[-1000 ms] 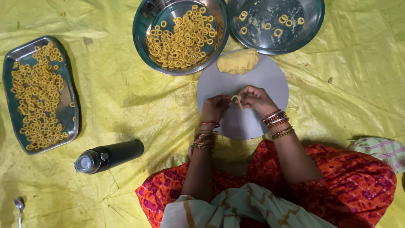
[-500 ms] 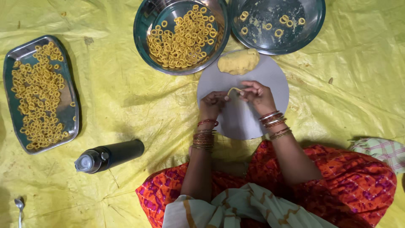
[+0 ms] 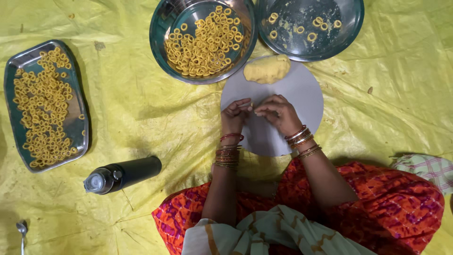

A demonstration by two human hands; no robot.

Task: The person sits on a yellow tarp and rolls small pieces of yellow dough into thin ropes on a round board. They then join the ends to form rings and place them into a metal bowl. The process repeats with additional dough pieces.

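My left hand (image 3: 234, 115) and my right hand (image 3: 278, 112) meet fingertip to fingertip over a round grey board (image 3: 302, 94). Between them they pinch a small piece of yellow dough (image 3: 253, 107), mostly hidden by the fingers. A lump of yellow dough (image 3: 266, 69) lies at the board's far edge. Beyond it stands a steel bowl (image 3: 163, 28) filled with several dough rings. To its right a second steel bowl (image 3: 351, 23) holds only a few rings.
A rectangular steel tray (image 3: 12, 71) covered with dough rings lies at the left on the yellow sheet (image 3: 132, 108). A dark bottle (image 3: 123, 174) lies on its side near my left knee. A spoon (image 3: 21, 230) is at the bottom left. Checked cloth (image 3: 427, 166) lies at the right.
The hands have lowered slightly and drawn closer together. The short dough strand seen stretched between the fingers half a second ago is now tucked between the fingertips.
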